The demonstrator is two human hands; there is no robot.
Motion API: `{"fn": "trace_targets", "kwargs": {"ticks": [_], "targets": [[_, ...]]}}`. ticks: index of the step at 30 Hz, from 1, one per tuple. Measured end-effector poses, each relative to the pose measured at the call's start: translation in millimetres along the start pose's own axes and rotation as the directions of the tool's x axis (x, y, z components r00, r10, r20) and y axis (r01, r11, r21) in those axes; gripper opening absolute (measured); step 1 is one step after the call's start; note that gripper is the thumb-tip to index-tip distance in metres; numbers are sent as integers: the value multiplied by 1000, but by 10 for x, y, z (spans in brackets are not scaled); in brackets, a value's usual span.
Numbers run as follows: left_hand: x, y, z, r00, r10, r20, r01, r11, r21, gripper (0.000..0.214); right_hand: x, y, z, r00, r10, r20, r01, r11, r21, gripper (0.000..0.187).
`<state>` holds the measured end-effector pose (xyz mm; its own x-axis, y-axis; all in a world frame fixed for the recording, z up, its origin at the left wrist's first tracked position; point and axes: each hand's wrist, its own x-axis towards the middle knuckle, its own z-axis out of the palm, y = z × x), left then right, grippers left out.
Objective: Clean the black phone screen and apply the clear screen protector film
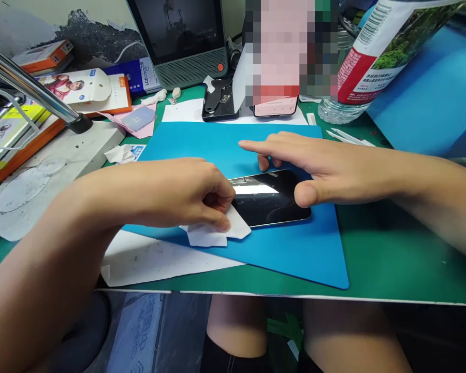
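Glossy black rectangular phone (270,207) seemed mid-wipe, next wanting gentle strokes, left hand (198,190) pinching white paper tissue (237,225), right hand (308,160) open.

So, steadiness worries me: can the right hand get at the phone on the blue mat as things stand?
Probably yes: the right hand holds nothing and is open by one end of the phone, with nothing visibly between. The left hand and its tissue are toward the other end.

1 bottle (376,62), rear right | 1 display unit (190,70), rear | 1 metal pole (34,87), left
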<state>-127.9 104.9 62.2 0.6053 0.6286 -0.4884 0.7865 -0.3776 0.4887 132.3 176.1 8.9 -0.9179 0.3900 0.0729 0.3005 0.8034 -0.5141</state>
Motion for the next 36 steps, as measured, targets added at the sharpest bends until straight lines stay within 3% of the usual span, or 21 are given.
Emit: {"fn": "trace_targets", "kwargs": {"ticks": [6, 11, 16, 20, 29, 33, 36], "targets": [[87, 50, 39, 998, 9, -55, -11, 999, -35, 21, -2, 22, 1, 999, -39, -6, 39, 999, 0, 102], [107, 64, 37, 997, 20, -74, -25, 998, -64, 23, 0, -12, -13, 1000, 22, 13, -22, 999, 40, 114], [-44, -105, -56, 997, -66, -38, 68, 996, 48, 23, 2, -45, -17, 999, 31, 19, -32, 999, 38, 109], [-104, -215, -89, 999, -31, -28, 33, 996, 86, 26, -2, -41, -12, 1000, 23, 17, -23, 999, 25, 106], [106, 59, 39, 997, 22, -74, -27, 998, -59, 22, -6, 33, 6, 999, -32, -11, 32, 999, 11, 101], [170, 35, 48, 988, 62, -142, -69, 997, -46, 23, 1, 18, 5, 999, -42, -19, 42, 999, 13, 102], [178, -35, 5, 990, 28, -140, -35, 998, -47, 23, 9, -18, -3, 1000, -11, -5, 11, 1000, 13, 108]]}}
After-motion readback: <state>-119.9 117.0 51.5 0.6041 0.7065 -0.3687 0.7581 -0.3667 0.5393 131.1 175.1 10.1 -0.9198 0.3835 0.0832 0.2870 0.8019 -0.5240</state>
